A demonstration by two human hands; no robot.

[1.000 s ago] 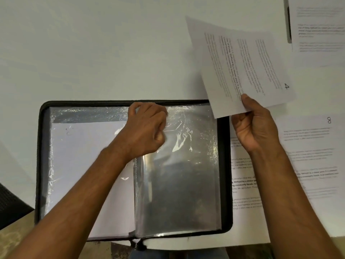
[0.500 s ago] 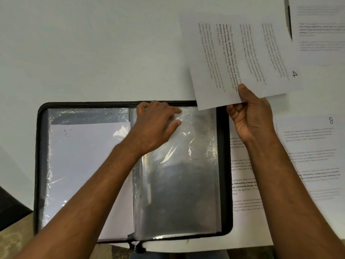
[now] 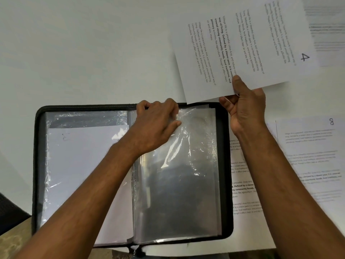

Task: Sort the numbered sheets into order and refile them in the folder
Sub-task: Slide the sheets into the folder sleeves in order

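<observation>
Plastic sleeve (image 3: 179,165) in the open folder (image 3: 38,165) was pinched at its far edge by left hand (image 3: 156,124); right hand (image 3: 244,111) gripped sheet 4 (image 3: 242,47) just beyond, probably needing the mouth spread for insertion.

The black zip folder (image 3: 38,165) lies open flat in front of me, its clear plastic sleeves spread both ways. The left sleeve (image 3: 84,165) already holds a white sheet; the right sleeve (image 3: 179,193) is empty and crinkled near its top edge. The sheet numbered 4 (image 3: 242,43) is raised just beyond the folder's far right corner, turned sideways. The sheet numbered 8 (image 3: 313,156) lies flat right of the folder, beside another printed sheet (image 3: 240,186) partly tucked under the folder's edge.
</observation>
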